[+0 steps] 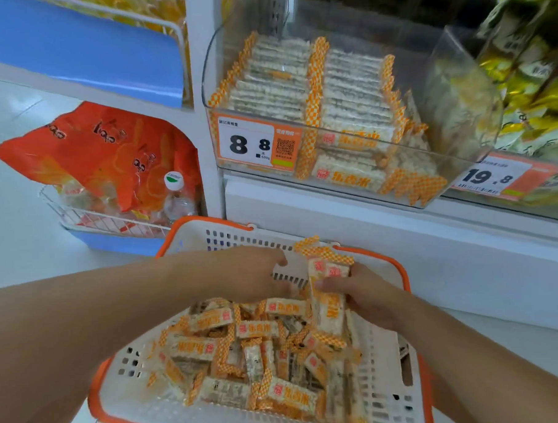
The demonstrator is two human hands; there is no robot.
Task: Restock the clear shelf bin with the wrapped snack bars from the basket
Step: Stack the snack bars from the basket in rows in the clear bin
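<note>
A white basket with an orange rim sits low in front of me, holding several wrapped snack bars with orange checkered ends. My right hand grips a small upright stack of bars above the basket's far side. My left hand reaches over the pile beside that stack, fingers bent down toward the bars; what it holds is hidden. Above, the clear shelf bin carries two neat rows of the same bars and an orange price tag reading 8.8.
A second clear bin with yellow-green packets stands to the right, tagged 19.8. To the left, a wire rack holds orange bags and a plastic bottle. A white shelf ledge runs between basket and bin.
</note>
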